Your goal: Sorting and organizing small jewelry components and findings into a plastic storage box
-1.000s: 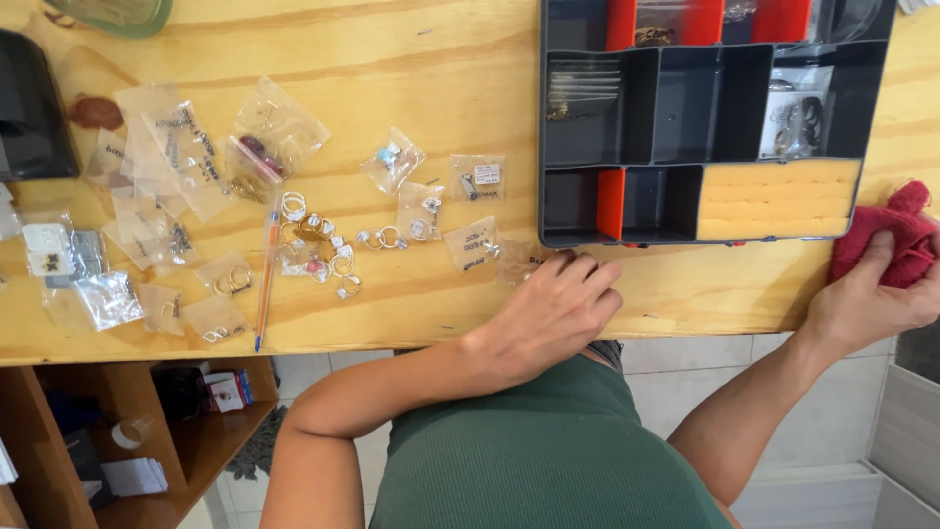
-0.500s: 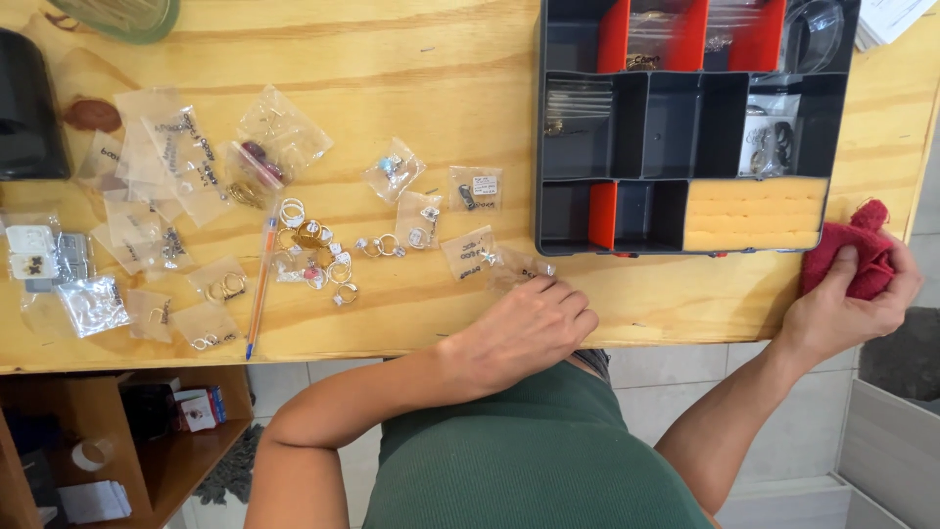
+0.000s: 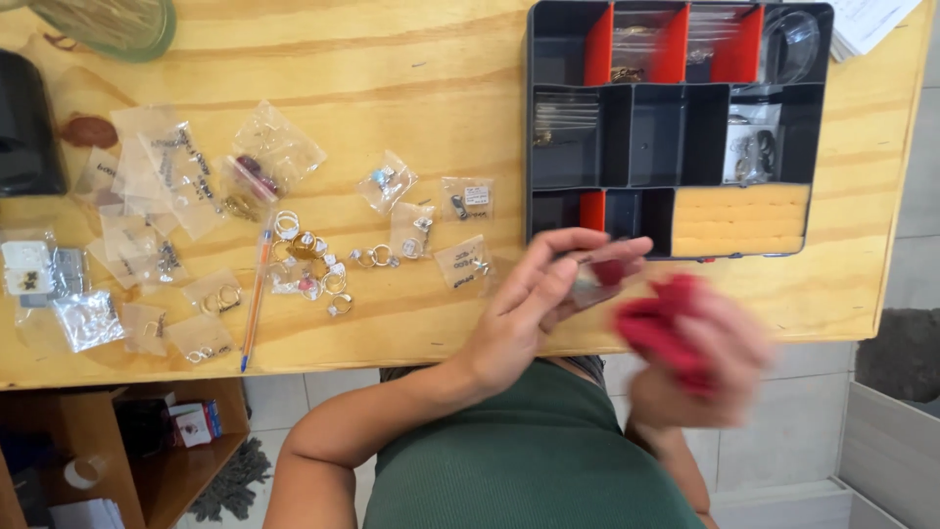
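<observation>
The left hand is hovering just above the front edge of the wooden table, below the organiser tray. Its fingers are stretching out and closing narrowly on a small clear bag; the contents of the bag are too blurred to identify.

The right hand is sitting just beside the left hand, off the table edge and in front of the green top. It is gripping a red cloth, bunched tightly in the fingers. The hand and cloth are motion-blurred, so finer detail of the grip cannot be told. The cloth is lying very near the bag; whether they are touching cannot be told.

The organiser tray is resting on the right part of the table. It is showing dark compartments, red dividers and a yellow foam pad in its lower right compartment.

Left of the tray, several small clear bags and loose rings are lying spread across the table. An orange pencil is lying beside the rings, pointing toward the front edge. A green glass dish is standing at the far left corner, and a black case is sitting at the left edge.
</observation>
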